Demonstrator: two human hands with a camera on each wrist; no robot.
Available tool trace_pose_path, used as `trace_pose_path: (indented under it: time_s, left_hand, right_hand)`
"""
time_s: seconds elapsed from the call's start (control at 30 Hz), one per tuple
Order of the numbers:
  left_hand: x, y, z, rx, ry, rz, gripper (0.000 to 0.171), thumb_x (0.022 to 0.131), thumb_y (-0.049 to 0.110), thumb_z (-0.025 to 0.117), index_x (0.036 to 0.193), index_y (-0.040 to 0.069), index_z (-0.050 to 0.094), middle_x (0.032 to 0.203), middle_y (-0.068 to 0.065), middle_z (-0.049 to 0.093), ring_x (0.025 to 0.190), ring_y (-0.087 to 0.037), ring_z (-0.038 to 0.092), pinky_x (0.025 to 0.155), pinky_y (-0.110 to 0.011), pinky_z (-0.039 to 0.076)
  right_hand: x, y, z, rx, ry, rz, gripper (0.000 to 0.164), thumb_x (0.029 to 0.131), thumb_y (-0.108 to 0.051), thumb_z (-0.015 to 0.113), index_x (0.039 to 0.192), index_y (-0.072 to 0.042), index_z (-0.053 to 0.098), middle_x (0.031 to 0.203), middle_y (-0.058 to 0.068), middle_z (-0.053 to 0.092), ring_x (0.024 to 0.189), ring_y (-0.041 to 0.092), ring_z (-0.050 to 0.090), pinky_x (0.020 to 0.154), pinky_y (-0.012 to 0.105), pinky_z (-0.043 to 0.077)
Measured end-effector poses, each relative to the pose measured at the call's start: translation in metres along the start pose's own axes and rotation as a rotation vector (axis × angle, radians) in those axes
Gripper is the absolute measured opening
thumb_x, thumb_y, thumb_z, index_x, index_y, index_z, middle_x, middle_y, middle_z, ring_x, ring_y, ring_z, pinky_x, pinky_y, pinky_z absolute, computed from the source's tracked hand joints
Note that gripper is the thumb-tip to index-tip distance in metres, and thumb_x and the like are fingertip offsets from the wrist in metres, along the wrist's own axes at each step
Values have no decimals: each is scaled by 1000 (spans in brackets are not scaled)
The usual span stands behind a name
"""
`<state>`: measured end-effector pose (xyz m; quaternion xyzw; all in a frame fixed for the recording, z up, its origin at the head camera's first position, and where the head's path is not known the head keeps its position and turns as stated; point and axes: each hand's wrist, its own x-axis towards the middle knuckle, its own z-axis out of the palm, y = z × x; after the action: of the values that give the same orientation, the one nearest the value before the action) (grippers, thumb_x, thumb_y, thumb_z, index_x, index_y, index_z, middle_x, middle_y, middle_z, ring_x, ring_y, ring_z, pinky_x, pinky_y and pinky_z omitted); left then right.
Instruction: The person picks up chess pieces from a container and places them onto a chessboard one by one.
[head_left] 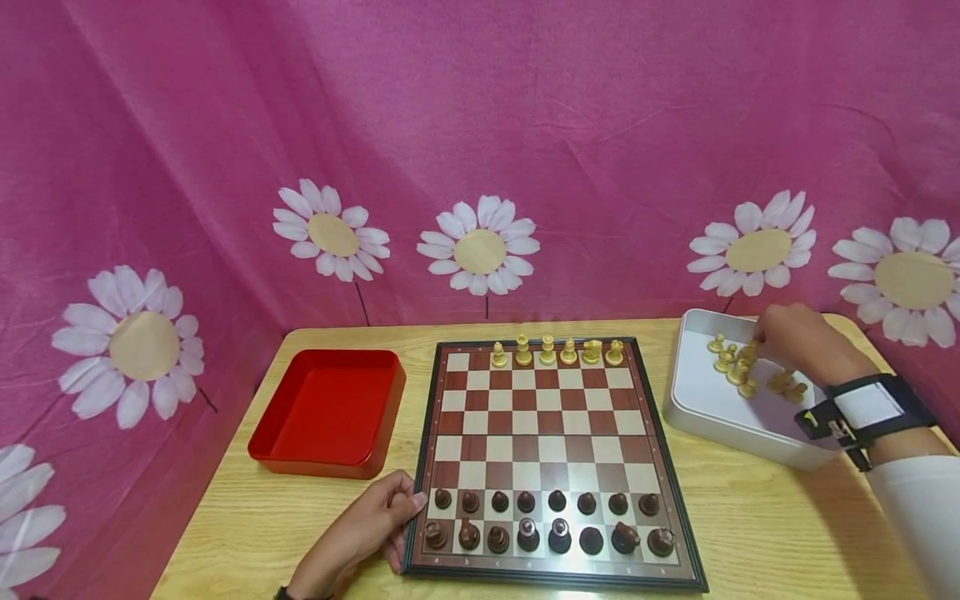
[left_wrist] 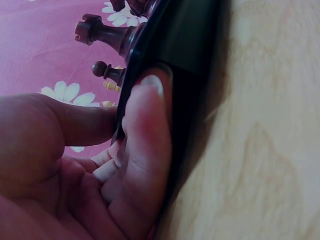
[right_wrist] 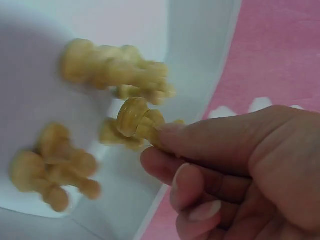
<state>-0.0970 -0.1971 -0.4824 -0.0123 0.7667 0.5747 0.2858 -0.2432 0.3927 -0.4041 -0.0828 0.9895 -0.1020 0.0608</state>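
Note:
My left hand (head_left: 375, 521) grips the near left edge of the chessboard (head_left: 551, 446), its thumb over the frame and the other fingers against the side. Dark chess pieces fill the two near rows, with a dark rook (left_wrist: 95, 31) and pawn (left_wrist: 107, 71) showing beside the hand in the left wrist view. Over the white box (head_left: 750, 429), my right hand (head_left: 806, 342) pinches a pale yellow chess piece (right_wrist: 134, 117) between thumb and fingers; the fingertips hide its top. Several more yellow pieces (head_left: 738, 371) lie in that box. Others (head_left: 547, 350) stand in the board's far row.
A red open box (head_left: 330, 408) sits left of the board. Behind the wooden table (head_left: 225, 508) hangs a pink cloth (head_left: 600, 167) printed with white daisies. The white box's raised walls surround the loose pieces.

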Motion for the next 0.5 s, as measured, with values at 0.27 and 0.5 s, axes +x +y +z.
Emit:
trace_pose_path:
  time_s: [0.27, 0.5]
  left_hand:
    - [-1, 1, 0, -8, 6, -9, 25, 106, 29, 60, 104, 5, 51, 73, -3, 60, 47, -15, 59, 45, -29, 56]
    - [-1, 2, 0, -20, -6, -4, 25, 106, 28, 61, 104, 5, 50, 71, -2, 56, 46, -14, 57, 45, -29, 55]
  right_hand:
    - [-5, -15, -19, -32, 89, -49, 7, 87, 2, 73, 89, 6, 77, 67, 9, 68, 59, 19, 53, 52, 32, 45]
    - [-13, -30, -26, -56, 242, -122, 4, 83, 5, 75, 85, 3, 72, 63, 5, 62, 59, 21, 55, 52, 32, 42]
